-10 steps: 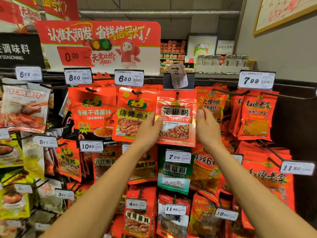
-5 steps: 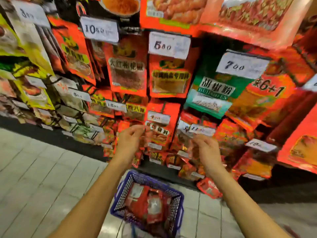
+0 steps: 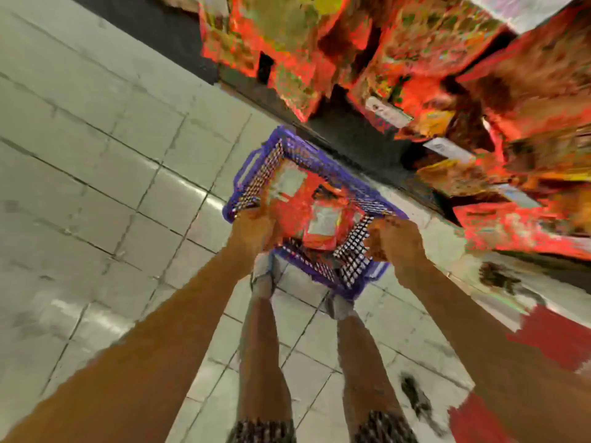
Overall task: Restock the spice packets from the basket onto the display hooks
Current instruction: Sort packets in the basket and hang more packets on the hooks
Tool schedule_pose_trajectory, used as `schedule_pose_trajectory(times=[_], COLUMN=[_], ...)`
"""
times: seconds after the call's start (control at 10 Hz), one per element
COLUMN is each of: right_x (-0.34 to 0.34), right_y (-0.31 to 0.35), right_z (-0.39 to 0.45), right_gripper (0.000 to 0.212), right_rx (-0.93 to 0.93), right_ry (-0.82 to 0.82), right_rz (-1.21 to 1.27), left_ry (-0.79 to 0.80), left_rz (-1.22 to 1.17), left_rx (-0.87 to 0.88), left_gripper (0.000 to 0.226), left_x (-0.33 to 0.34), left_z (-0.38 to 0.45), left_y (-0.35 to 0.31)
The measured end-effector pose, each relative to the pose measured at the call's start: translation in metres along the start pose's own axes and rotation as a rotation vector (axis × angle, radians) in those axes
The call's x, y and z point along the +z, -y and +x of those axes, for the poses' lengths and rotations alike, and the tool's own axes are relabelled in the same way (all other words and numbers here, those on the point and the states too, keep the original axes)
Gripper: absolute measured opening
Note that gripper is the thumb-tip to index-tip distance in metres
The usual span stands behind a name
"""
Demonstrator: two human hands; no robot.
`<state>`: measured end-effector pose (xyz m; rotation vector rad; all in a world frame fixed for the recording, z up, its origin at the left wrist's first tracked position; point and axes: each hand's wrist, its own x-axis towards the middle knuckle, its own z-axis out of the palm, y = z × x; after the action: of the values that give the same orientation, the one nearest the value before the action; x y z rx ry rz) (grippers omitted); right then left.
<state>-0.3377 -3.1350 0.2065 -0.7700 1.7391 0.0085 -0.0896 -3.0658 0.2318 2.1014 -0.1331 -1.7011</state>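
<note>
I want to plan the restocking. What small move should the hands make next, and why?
Probably the left hand should dip into the basket and pinch one red packet. Both hands are at its rim, the right hand too. The blur hides whether either holds anything.

Premises: a retail shop, grocery type. Evidence: a display rack along the far right carries densely hung red and orange packets, blurred, with white price tags fixed in front of them. A purple plastic shopping basket holding red packets stands on a pale tiled floor.
</note>
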Motion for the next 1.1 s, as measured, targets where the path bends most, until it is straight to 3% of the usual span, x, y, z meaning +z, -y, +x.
schedule_pose_trajectory(times=[0.1,0.2,0.3,0.5,0.6,0.7,0.8,0.9,1.0,1.1], right_x=[0.04,0.075,0.105,0.145,0.151,0.149,0.144,0.141,0.141,0.146], right_y=[-0.054,-0.083,-0.102,-0.128,-0.143,-0.156,-0.163,-0.162,-0.152,-0.138], right_z=[0.084,0.132,0.175,0.248,0.275,0.293,0.302,0.303,0.298,0.298], right_gripper=[0.046,0.031,0.021,0.022,0.023,0.023,0.021,0.016,0.024,0.019], right_rx=[0.025,0.095,0.043,-0.018,-0.022,-0.018,-0.033,-0.007,-0.017,-0.072], right_ry=[0.045,0.069,0.1,0.096,0.104,0.113,0.091,0.063,0.031,-0.039], right_rz=[-0.328,-0.354,-0.495,-0.561,-0.593,-0.633,-0.624,-0.54,-0.472,-0.364], left_ry=[-0.02,0.027,0.066,0.068,0.028,0.011,0.064,0.095,-0.004,-0.078], left_rz=[0.106,0.415,0.615,1.014,1.241,1.414,1.446,1.395,1.225,0.87], left_rx=[-0.037,0.015,0.064,0.228,0.349,0.458,0.456,0.474,0.628,0.716], left_gripper=[0.018,0.027,0.027,0.033,0.083,0.117,0.117,0.102,0.06,0.04], left_x=[0.001,0.008,0.015,0.039,0.052,0.07,0.081,0.079,0.065,0.05], left_z=[0.067,0.15,0.201,0.307,0.351,0.382,0.401,0.4,0.389,0.376], left_y=[0.033,0.067,0.079,0.104,0.12,0.124,0.124,0.125,0.12,0.112])
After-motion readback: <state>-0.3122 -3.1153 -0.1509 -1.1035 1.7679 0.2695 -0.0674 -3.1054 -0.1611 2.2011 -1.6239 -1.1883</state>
